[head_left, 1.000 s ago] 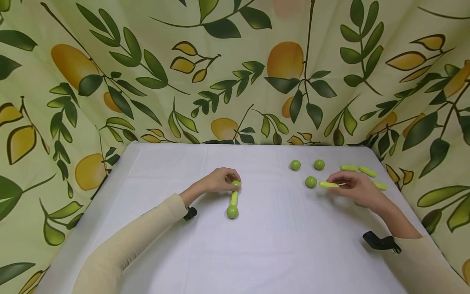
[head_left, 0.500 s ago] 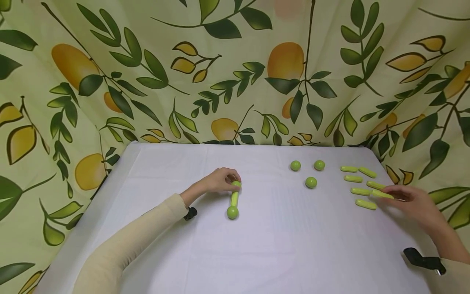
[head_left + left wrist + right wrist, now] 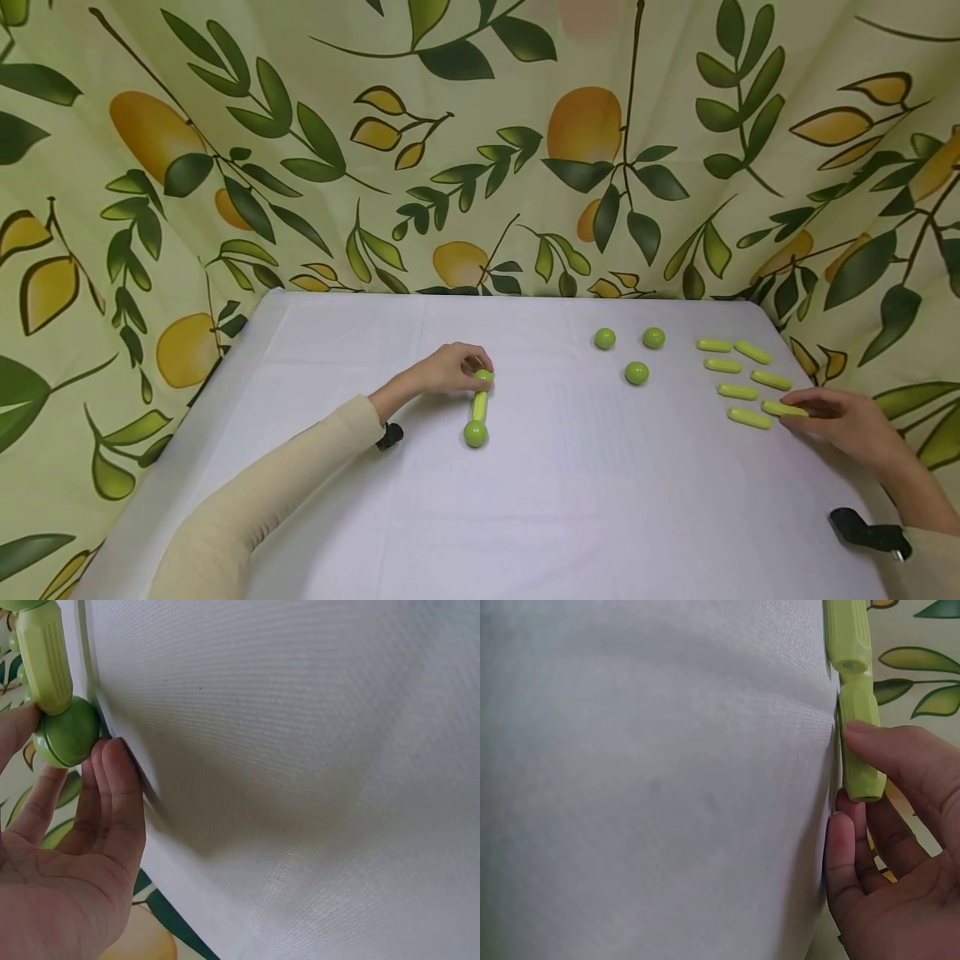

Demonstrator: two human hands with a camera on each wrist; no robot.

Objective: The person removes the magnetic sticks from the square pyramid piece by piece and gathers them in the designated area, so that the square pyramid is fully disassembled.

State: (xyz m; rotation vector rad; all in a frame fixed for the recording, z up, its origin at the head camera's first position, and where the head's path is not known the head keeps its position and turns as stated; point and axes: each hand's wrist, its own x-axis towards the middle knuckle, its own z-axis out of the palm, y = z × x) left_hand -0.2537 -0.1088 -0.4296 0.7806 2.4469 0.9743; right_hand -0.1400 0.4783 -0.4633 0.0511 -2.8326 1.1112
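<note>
In the head view my left hand (image 3: 450, 368) pinches a green ball (image 3: 483, 377) at the far end of a light green stick (image 3: 478, 407). A second ball (image 3: 476, 433) is on the near end. The left wrist view shows the pinched ball (image 3: 69, 733) joined to the ribbed stick (image 3: 45, 660), thumb and fingers on either side. At the table's right edge my right hand (image 3: 855, 423) pinches one end of another light green stick (image 3: 780, 408), which lies low at the tabletop. My right thumb presses on this stick (image 3: 861, 765) in the right wrist view.
Several loose sticks (image 3: 737, 392) lie in a group on the right of the white-covered table (image 3: 570, 500), just left of my right hand. Three green balls (image 3: 637, 372) sit left of them. A leaf-and-fruit patterned curtain (image 3: 480, 167) stands behind and beside the table.
My right hand has carried its stick from beside the balls rightward to the stick group, then shifted it slightly towards the near side. My left hand and the joined pieces have stayed put.
</note>
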